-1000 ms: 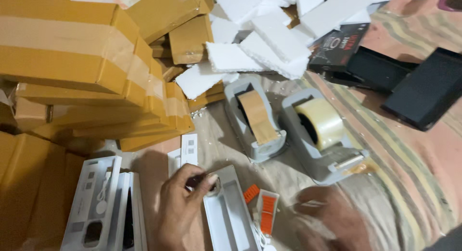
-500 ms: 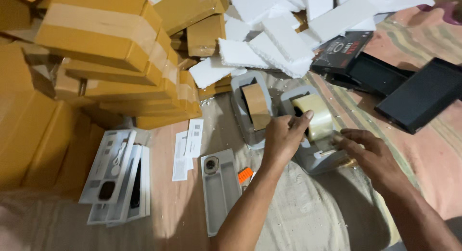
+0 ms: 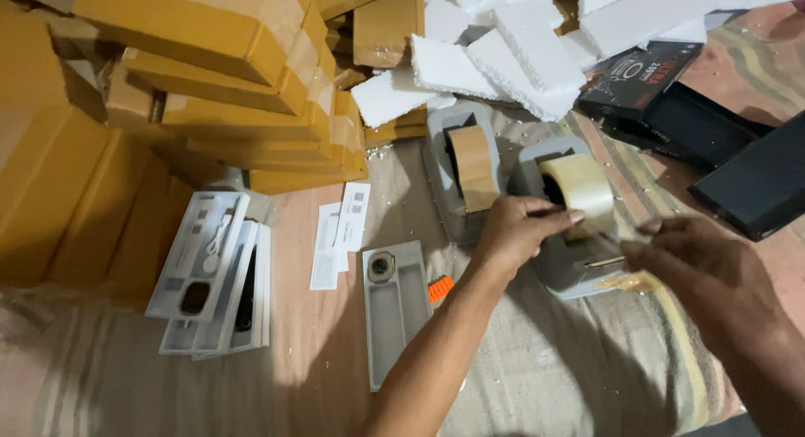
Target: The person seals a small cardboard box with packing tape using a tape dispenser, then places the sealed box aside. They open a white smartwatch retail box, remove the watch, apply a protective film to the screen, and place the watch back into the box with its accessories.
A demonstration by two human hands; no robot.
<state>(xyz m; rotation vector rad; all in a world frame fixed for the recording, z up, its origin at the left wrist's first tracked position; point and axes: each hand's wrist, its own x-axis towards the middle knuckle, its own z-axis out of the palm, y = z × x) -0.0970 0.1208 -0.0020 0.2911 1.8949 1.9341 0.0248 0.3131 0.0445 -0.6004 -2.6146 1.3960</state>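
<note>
On the cloth-covered floor, the left hand [image 3: 516, 231] steadies the clear tape roll [image 3: 579, 189] in its dispenser [image 3: 570, 269] while the right hand [image 3: 700, 265] pinches the tape end; the grey tray [image 3: 394, 307] lies open, unsealed.

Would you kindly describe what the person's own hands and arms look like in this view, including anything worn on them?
Both are bare: the left hand and the right hand wear no gloves, and no rings or watch are visible. The forearms, as far as the picture shows them, are uncovered, with no sleeve in view. Fingernails are short and plain.
</note>
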